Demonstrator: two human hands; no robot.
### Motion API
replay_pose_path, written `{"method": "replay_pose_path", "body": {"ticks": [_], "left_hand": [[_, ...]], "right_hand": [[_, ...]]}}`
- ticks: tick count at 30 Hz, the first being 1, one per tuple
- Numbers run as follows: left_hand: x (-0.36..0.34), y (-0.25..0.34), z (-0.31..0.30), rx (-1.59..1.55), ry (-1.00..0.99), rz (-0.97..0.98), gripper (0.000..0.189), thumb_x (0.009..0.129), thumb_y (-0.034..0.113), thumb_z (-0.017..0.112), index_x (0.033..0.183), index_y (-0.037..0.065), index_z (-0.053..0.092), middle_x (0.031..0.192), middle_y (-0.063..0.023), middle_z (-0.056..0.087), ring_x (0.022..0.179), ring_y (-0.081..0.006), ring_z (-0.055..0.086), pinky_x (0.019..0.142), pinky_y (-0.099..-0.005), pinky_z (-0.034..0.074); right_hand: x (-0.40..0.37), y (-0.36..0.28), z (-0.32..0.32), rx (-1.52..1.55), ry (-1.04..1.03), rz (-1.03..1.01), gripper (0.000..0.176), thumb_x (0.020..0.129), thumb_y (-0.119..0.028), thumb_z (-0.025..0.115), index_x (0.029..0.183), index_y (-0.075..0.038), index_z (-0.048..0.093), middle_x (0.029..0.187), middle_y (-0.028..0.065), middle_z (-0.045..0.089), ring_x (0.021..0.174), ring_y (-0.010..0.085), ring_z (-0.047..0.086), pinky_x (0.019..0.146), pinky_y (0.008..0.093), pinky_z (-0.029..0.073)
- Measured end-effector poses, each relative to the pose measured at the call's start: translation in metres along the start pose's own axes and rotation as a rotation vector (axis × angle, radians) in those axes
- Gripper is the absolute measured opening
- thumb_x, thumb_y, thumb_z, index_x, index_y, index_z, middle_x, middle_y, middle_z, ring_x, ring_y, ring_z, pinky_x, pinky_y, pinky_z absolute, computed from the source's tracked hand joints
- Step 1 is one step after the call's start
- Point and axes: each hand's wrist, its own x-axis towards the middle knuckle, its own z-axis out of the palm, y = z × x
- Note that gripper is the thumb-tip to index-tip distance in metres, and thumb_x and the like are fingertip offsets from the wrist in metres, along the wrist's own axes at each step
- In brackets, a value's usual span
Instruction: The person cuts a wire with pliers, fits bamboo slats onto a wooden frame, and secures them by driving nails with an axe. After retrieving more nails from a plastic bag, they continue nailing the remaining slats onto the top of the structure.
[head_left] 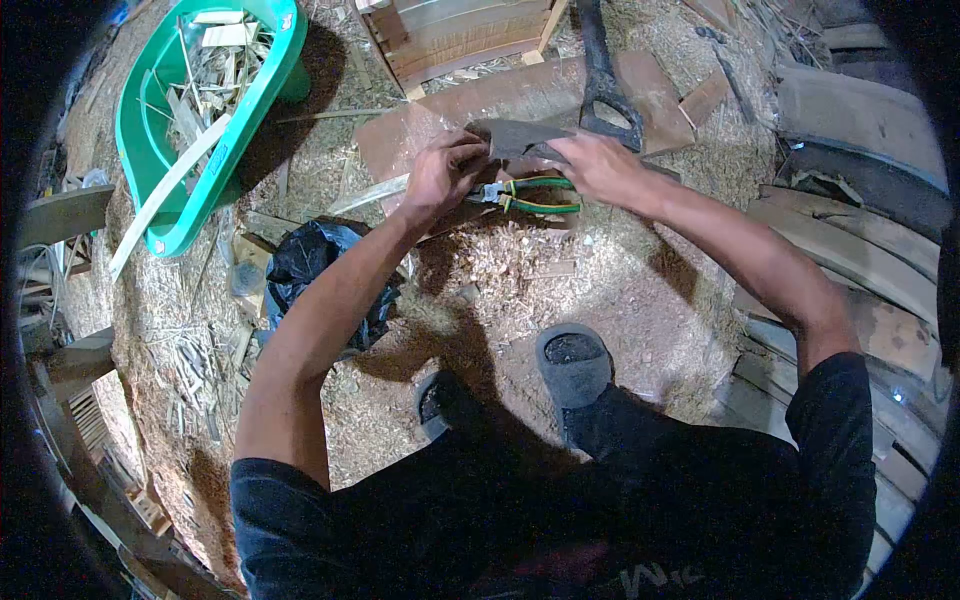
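Observation:
A dark grey, flat, flexible-looking piece (515,135) spans the gap between my two hands; its exact kind I cannot make out. My left hand (447,172) has its fingers curled closed at the left end. At the other end, my right hand (603,170) pinches the piece between thumb and fingers. Just beneath, between my wrists, are pliers (530,194) with green and yellow handles, the jaws pointing left and partly behind my left hand. A brown board (400,135) lies on the ground behind the hands.
A green tub (126,135) full of wood scraps stands upper left, with a long pale strip over its rim. A black plastic bag (310,262) sits by my left forearm. A dark D-shaped handle (608,105), a wooden box (455,35) and stacked curved slabs (850,230) surround the shavings-covered floor.

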Motion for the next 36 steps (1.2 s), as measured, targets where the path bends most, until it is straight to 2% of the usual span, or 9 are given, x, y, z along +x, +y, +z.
{"method": "replay_pose_path", "body": {"ticks": [5, 8, 11, 20, 23, 26, 29, 32, 36], "left_hand": [[-0.001, 0.002, -0.001, 0.014, -0.034, -0.03, 0.02, 0.083, 0.01, 0.07, 0.1, 0.001, 0.072, 0.106, -0.014, 0.069, 0.1, -0.0352, 0.064, 0.09, -0.0414, 0.051], [-0.002, 0.008, -0.004, 0.051, 0.013, 0.016, 0.021, 0.082, 0.009, 0.069, 0.102, 0.002, 0.071, 0.106, -0.0143, 0.069, 0.1, -0.0349, 0.064, 0.09, -0.0409, 0.051], [0.0, 0.006, -0.003, 0.025, -0.007, -0.014, 0.022, 0.083, 0.011, 0.068, 0.102, 0.002, 0.071, 0.106, -0.0152, 0.068, 0.1, -0.0356, 0.064, 0.089, -0.0415, 0.051], [-0.001, 0.002, -0.002, -0.007, -0.032, -0.007, 0.021, 0.082, 0.012, 0.068, 0.101, 0.001, 0.071, 0.105, -0.0151, 0.068, 0.099, -0.0356, 0.064, 0.09, -0.0412, 0.051], [-0.002, -0.001, -0.001, -0.005, -0.011, 0.002, 0.021, 0.082, 0.011, 0.068, 0.1, 0.001, 0.071, 0.104, -0.0158, 0.068, 0.099, -0.0358, 0.064, 0.091, -0.0412, 0.05], [-0.001, -0.001, 0.001, -0.01, 0.009, 0.016, 0.021, 0.082, 0.011, 0.069, 0.1, 0.001, 0.072, 0.105, -0.0152, 0.068, 0.099, -0.0358, 0.064, 0.091, -0.0412, 0.05], [-0.002, 0.009, -0.002, -0.045, -0.024, -0.077, 0.022, 0.081, 0.01, 0.069, 0.102, 0.002, 0.071, 0.106, -0.0146, 0.068, 0.1, -0.0356, 0.064, 0.092, -0.0411, 0.05], [-0.001, 0.006, -0.004, 0.022, -0.028, -0.009, 0.022, 0.082, 0.01, 0.068, 0.102, 0.002, 0.071, 0.107, -0.0146, 0.068, 0.102, -0.035, 0.064, 0.092, -0.0412, 0.05], [-0.001, 0.001, -0.001, -0.014, -0.023, -0.018, 0.022, 0.082, 0.011, 0.068, 0.103, 0.003, 0.072, 0.107, -0.0148, 0.068, 0.103, -0.0349, 0.063, 0.092, -0.0412, 0.05]], "right_hand": [[-0.006, -0.008, -0.009, 0.016, 0.089, -0.013, 0.036, 0.086, -0.007, 0.063, 0.12, 0.003, 0.055, 0.11, 0.0266, 0.063, 0.105, 0.0463, 0.06, 0.089, 0.0521, 0.051], [-0.001, 0.006, 0.007, -0.02, 0.232, -0.211, 0.037, 0.085, -0.007, 0.063, 0.12, 0.002, 0.055, 0.114, 0.0263, 0.063, 0.11, 0.0452, 0.059, 0.094, 0.0505, 0.051], [0.005, 0.0, 0.005, -0.028, 0.002, -0.029, 0.037, 0.085, -0.008, 0.064, 0.12, 0.001, 0.056, 0.12, 0.0268, 0.06, 0.113, 0.0446, 0.058, 0.099, 0.0483, 0.05], [0.001, 0.007, 0.007, -0.017, 0.171, -0.161, 0.036, 0.085, -0.009, 0.062, 0.121, -0.004, 0.055, 0.12, 0.0211, 0.06, 0.11, 0.0417, 0.06, 0.091, 0.0485, 0.052], [0.002, 0.001, 0.006, -0.048, -0.022, 0.007, 0.04, 0.084, -0.006, 0.066, 0.123, -0.004, 0.055, 0.115, 0.0231, 0.061, 0.106, 0.0423, 0.06, 0.092, 0.0475, 0.051], [-0.001, 0.019, 0.017, 0.009, 0.154, -0.146, 0.036, 0.085, -0.009, 0.065, 0.119, -0.003, 0.056, 0.112, 0.0242, 0.061, 0.104, 0.0432, 0.061, 0.088, 0.0473, 0.053], [-0.003, -0.007, -0.008, 0.07, 0.037, 0.031, 0.033, 0.086, -0.01, 0.065, 0.117, -0.002, 0.057, 0.111, 0.0262, 0.061, 0.101, 0.0447, 0.061, 0.087, 0.0487, 0.053], [-0.002, 0.005, 0.007, 0.052, 0.245, -0.164, 0.033, 0.085, -0.009, 0.064, 0.116, -0.002, 0.058, 0.109, 0.0265, 0.061, 0.099, 0.0453, 0.061, 0.087, 0.0504, 0.052], [0.004, 0.013, 0.013, -0.012, -0.002, -0.023, 0.035, 0.085, -0.008, 0.063, 0.119, -0.002, 0.056, 0.11, 0.025, 0.061, 0.1, 0.0456, 0.06, 0.088, 0.0516, 0.051]]}}
